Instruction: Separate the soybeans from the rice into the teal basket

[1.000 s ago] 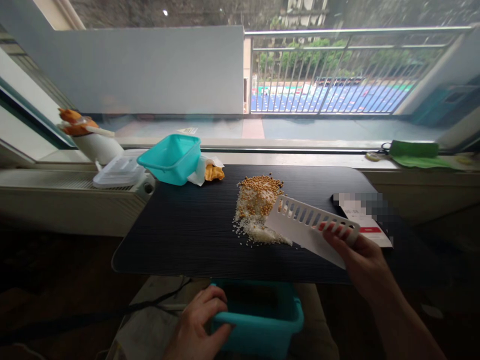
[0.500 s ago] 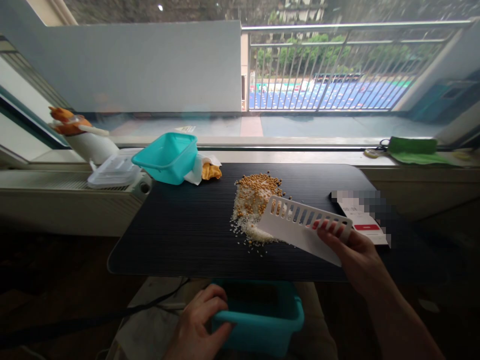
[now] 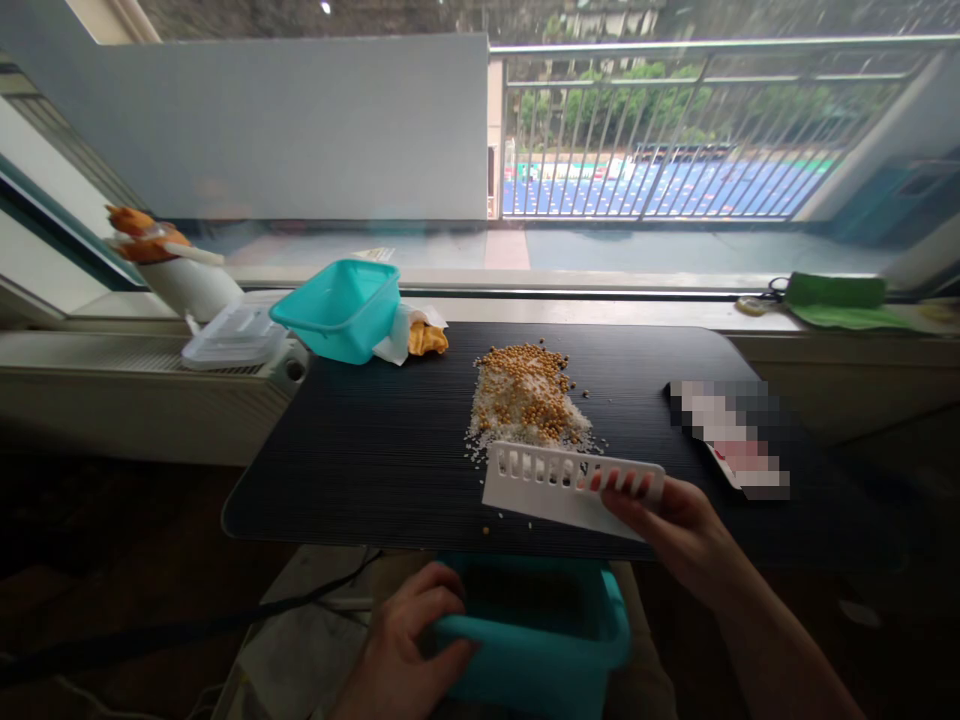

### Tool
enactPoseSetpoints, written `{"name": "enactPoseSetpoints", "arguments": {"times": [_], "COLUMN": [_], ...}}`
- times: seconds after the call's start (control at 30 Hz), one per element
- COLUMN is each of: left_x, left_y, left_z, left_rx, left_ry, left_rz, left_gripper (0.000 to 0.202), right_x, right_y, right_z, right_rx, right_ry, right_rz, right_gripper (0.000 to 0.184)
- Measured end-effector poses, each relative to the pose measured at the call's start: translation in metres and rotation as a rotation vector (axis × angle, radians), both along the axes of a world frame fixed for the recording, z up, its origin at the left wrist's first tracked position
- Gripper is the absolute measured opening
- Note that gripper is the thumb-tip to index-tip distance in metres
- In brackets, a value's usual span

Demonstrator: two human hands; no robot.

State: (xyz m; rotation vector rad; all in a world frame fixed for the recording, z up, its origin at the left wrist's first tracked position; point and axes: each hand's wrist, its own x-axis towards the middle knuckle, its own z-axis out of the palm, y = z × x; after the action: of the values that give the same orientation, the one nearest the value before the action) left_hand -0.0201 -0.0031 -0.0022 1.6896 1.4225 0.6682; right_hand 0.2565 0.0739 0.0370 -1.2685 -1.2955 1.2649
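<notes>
1. Gripping the rim of the low blue tub (image 3: 536, 682), the left hand (image 3: 420, 630) sits by the near edge. It is too dark inside to tell how much is in it.
2. The right hand (image 3: 675, 530) holds a white scraper with slots (image 3: 555, 505), just on the near side of the pile.
3. Most of the spilled pile of white grains and yellow beans (image 3: 525, 390) is left on the black worktop (image 3: 352, 440). A few bits lie nearer.
4. Farther back, another blue tub (image 3: 337, 312) stands tilted.
5. Behind are a sill (image 3: 585, 312) and a railing (image 3: 649, 150) outdoors.
</notes>
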Motion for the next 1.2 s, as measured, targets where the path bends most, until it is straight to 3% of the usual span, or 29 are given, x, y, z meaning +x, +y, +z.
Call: {"name": "enactPoseSetpoints", "arguments": {"times": [0.17, 0.23, 0.4, 0.63, 0.8, 1.2], "left_x": [-0.006, -0.007, -0.003, 0.005, 0.004, 0.002], "left_y": [0.001, 0.001, 0.001, 0.002, 0.003, 0.002], "left_z": [-0.001, -0.002, -0.003, 0.003, 0.003, -0.001], "left_rx": [0.038, 0.057, 0.039, 0.02, 0.0, 0.012], "left_ry": [0.018, 0.022, 0.05, 0.068, 0.076, 0.07], "left_rz": [0.019, 0.017, 0.018, 0.035, -0.001, 0.023], "left_gripper": [0.013, 0.014, 0.014, 0.016, 0.016, 0.016], "right_x": [0.005, 0.009, 0.013, 0.01, 0.015, 0.001], "right_y": [-0.004, -0.007, -0.016, -0.014, -0.001, 0.01], "right_z": [0.004, 0.009, 0.005, -0.023, -0.021, -0.009], "right_rx": [-0.088, -0.113, -0.055, -0.038, -0.014, 0.026], "right_ry": [-0.057, -0.08, -0.048, 0.046, 0.098, 0.051], "right_rz": [0.234, 0.251, -0.034, -0.237, -0.449, -0.346], "right_gripper": [0.022, 0.023, 0.025, 0.023, 0.025, 0.026]}}
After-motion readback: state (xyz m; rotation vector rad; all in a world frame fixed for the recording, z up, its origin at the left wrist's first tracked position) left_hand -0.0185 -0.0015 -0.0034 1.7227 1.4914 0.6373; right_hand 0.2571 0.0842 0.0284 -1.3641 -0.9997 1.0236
